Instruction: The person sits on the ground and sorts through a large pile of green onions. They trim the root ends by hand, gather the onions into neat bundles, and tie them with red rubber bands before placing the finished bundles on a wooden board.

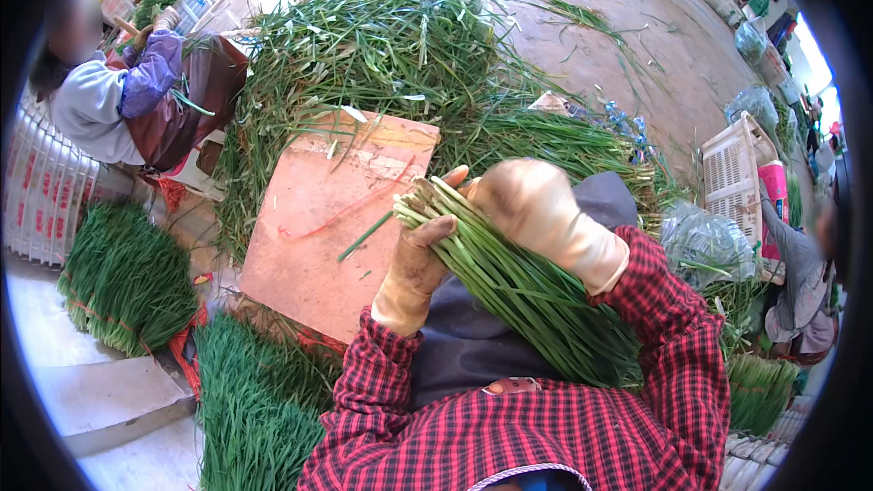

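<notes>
A bunch of garlic chives (pixel 525 300) lies slantwise over my lap, its pale cut ends up and to the left. My left hand (pixel 412 269), in a stained glove, grips it near those ends with the thumb across the stems. Over the upper side of the bunch is my right hand (pixel 539 208), gloved and blurred; its fingers are mostly hidden, so I cannot tell what they hold. Before me a reddish board (pixel 327 245) carries a thin red tie (pixel 348 211) and a loose green leaf piece (pixel 365 236).
A large heap of loose leaves (pixel 382 41) rises behind the board. More chives (pixel 566 140) lie to its right. Bundled chives (pixel 129 279) and another green stack (pixel 256 409) stand at left. A person (pixel 102 102) sits far left; another person (pixel 798 273) is at right, near a plastic crate (pixel 733 170).
</notes>
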